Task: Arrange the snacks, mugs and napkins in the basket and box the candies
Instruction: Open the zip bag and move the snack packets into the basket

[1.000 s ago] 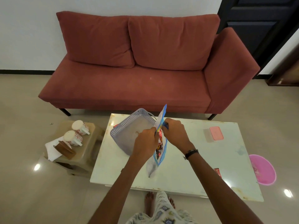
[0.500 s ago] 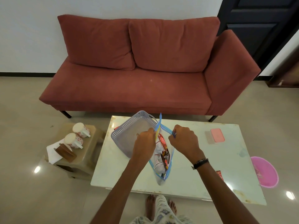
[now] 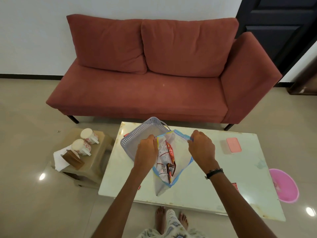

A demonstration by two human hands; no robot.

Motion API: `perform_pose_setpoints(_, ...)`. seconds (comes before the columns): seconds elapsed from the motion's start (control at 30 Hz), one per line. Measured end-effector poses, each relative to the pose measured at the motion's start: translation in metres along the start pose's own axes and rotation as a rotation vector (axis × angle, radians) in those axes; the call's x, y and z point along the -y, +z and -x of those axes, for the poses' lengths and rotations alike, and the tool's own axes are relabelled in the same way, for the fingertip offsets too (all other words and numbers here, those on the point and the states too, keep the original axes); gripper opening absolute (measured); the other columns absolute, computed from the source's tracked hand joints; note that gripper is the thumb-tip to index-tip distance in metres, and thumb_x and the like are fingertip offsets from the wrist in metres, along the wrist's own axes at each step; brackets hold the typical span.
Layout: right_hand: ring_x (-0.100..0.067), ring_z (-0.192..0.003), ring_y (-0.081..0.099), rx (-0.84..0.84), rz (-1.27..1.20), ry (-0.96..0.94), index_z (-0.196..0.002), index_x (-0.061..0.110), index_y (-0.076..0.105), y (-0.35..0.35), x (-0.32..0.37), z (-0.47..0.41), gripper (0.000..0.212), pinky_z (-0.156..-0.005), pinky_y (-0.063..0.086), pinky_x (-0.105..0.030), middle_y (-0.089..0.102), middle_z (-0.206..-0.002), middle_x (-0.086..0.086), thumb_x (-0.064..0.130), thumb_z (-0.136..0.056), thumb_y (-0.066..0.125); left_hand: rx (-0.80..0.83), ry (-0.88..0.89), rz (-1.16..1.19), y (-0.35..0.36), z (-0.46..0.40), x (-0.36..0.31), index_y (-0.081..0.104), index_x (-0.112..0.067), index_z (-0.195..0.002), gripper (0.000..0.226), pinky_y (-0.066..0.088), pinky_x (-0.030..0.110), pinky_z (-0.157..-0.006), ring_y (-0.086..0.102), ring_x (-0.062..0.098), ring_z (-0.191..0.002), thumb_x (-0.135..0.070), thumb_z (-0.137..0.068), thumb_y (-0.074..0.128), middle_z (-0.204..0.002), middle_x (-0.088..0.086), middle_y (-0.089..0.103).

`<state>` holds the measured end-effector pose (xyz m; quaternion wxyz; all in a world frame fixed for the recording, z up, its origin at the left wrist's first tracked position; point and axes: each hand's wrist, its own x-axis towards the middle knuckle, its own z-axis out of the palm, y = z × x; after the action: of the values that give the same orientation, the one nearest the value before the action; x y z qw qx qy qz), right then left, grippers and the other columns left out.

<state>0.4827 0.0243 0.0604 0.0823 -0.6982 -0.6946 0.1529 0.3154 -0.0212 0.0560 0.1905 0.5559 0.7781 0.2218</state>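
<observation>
I hold a clear zip bag [image 3: 181,152] with blue edges above the white table [image 3: 223,177]. My left hand [image 3: 145,152] pinches its left lip and my right hand [image 3: 201,147] pinches its right lip, so the mouth gapes wide. Red and white snack packets [image 3: 165,160] lie inside it. A grey perforated basket [image 3: 137,136] sits just behind my left hand, with nothing visible inside. A small box with a pink lid [image 3: 232,145] rests at the table's right. Two floral mugs [image 3: 85,141] and white napkins [image 3: 59,157] with a brown holder [image 3: 72,159] stand on a low stool at the left.
A red sofa [image 3: 154,74] runs behind the table. A pink basin [image 3: 284,185] lies on the floor at the right. Small red packets [image 3: 235,186] rest near the table's right front edge. My bare feet [image 3: 161,215] show below the table's near edge.
My hands have pulled apart, the right one moving right, and the bag's mouth has gone from nearly closed to wide, showing the packets inside.
</observation>
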Motion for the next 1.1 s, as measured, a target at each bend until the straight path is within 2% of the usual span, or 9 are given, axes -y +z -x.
perform_pose_setpoints(0.1, -0.031, -0.091, 0.059, -0.131, -0.036, -0.299, -0.093, 0.006, 0.058, 0.01, 0.016, 0.016, 0.009, -0.063, 0.046, -0.036, 0.062, -0.096, -0.013, 0.003, -0.086, 0.054, 0.022, 0.012, 0.005, 0.005, 0.002, -0.003, 0.057, -0.004, -0.102, 0.032, 0.056, 0.035, -0.078, 0.064, 0.026, -0.086, -0.025, -0.099, 0.034, -0.097, 0.016, 0.067)
perform_pose_setpoints(0.23, -0.034, -0.098, 0.059, 0.305, 0.31, -0.758, -0.1, 0.005, 0.063, 0.037, 0.036, 0.016, 0.022, -0.076, 0.05, -0.04, 0.061, -0.107, -0.016, -0.006, -0.086, 0.049, 0.042, 0.037, -0.012, 0.006, 0.006, -0.002, 0.058, -0.004, -0.104, 0.031, 0.056, 0.041, -0.083, 0.064, 0.029, -0.09, -0.025, -0.099, 0.035, -0.099, 0.017, 0.067)
perform_pose_setpoints(0.3, -0.037, -0.084, 0.064, 0.43, 0.379, -0.932, -0.085, 0.002, 0.068, 0.051, 0.039, 0.005, 0.019, -0.068, 0.052, -0.039, 0.065, -0.093, -0.019, -0.012, -0.077, 0.058, 0.039, 0.046, -0.001, 0.003, 0.009, -0.001, 0.058, -0.005, -0.106, 0.031, 0.055, 0.038, -0.086, 0.063, 0.027, -0.093, -0.026, -0.099, 0.036, -0.099, 0.015, 0.066)
perform_pose_setpoints(0.37, -0.027, -0.065, 0.067, 0.421, 0.535, -1.065, -0.064, 0.011, 0.069, 0.073, 0.033, -0.008, 0.019, -0.054, 0.052, -0.03, 0.069, -0.07, -0.008, -0.006, -0.06, 0.077, 0.039, 0.06, 0.005, -0.001, 0.01, 0.003, 0.058, -0.005, -0.106, 0.031, 0.055, 0.037, -0.087, 0.063, 0.026, -0.093, -0.026, -0.099, 0.036, -0.099, 0.014, 0.065)
perform_pose_setpoints(0.53, -0.015, -0.068, 0.066, 0.323, 0.759, -1.274, -0.073, 0.023, 0.073, 0.088, 0.036, -0.024, 0.011, -0.063, 0.053, -0.024, 0.072, -0.071, 0.005, 0.013, -0.07, 0.077, 0.043, 0.076, 0.022, -0.01, 0.009, 0.01, 0.057, -0.005, -0.107, 0.029, 0.053, 0.04, -0.088, 0.062, 0.028, -0.097, -0.025, -0.099, 0.038, -0.103, 0.017, 0.065)
perform_pose_setpoints(0.73, -0.021, -0.053, 0.063, 0.347, 0.589, -1.223, -0.061, 0.013, 0.068, 0.078, 0.052, -0.034, 0.016, -0.048, 0.05, -0.025, 0.065, -0.058, -0.004, 0.001, -0.066, 0.078, 0.017, 0.036, 0.064, -0.014, 0.001, 0.02, 0.058, -0.003, -0.104, 0.03, 0.054, 0.031, -0.085, 0.061, 0.022, -0.09, -0.024, -0.099, 0.037, -0.104, 0.016, 0.065)
perform_pose_setpoints(0.8, -0.028, -0.058, 0.062, 0.414, 0.464, -1.155, -0.071, 0.006, 0.066, 0.067, 0.061, -0.035, 0.012, -0.05, 0.043, -0.027, 0.063, -0.067, -0.013, -0.005, -0.076, 0.067, 0.007, 0.006, 0.084, -0.015, -0.006, 0.027, 0.058, -0.001, -0.1, 0.031, 0.052, 0.029, -0.075, 0.058, 0.02, -0.08, -0.022, -0.099, 0.035, -0.097, 0.018, 0.065)
perform_pose_setpoints(0.93, -0.033, -0.082, 0.064, 0.388, 0.311, -1.032, -0.097, 0.01, 0.071, 0.041, 0.075, -0.04, 0.015, -0.068, 0.049, -0.037, 0.064, -0.095, -0.015, 0.012, -0.088, 0.059, -0.028, -0.055, 0.14, -0.016, -0.019, 0.038, 0.06, 0.003, -0.097, 0.032, 0.051, 0.036, -0.073, 0.059, 0.026, -0.08, -0.017, -0.099, 0.035, -0.093, 0.02, 0.066)
perform_pose_setpoints(1.1, -0.023, -0.092, 0.062, 0.367, 0.118, -0.812, -0.097, 0.016, 0.074, 0.005, 0.087, -0.05, 0.017, -0.068, 0.037, -0.025, 0.068, -0.1, -0.007, 0.016, -0.085, 0.062, -0.111, -0.173, 0.224, -0.013, -0.037, 0.048, 0.058, 0.001, -0.081, 0.028, 0.042, 0.031, -0.06, 0.05, 0.021, -0.07, -0.013, -0.096, 0.038, -0.08, 0.018, 0.061)
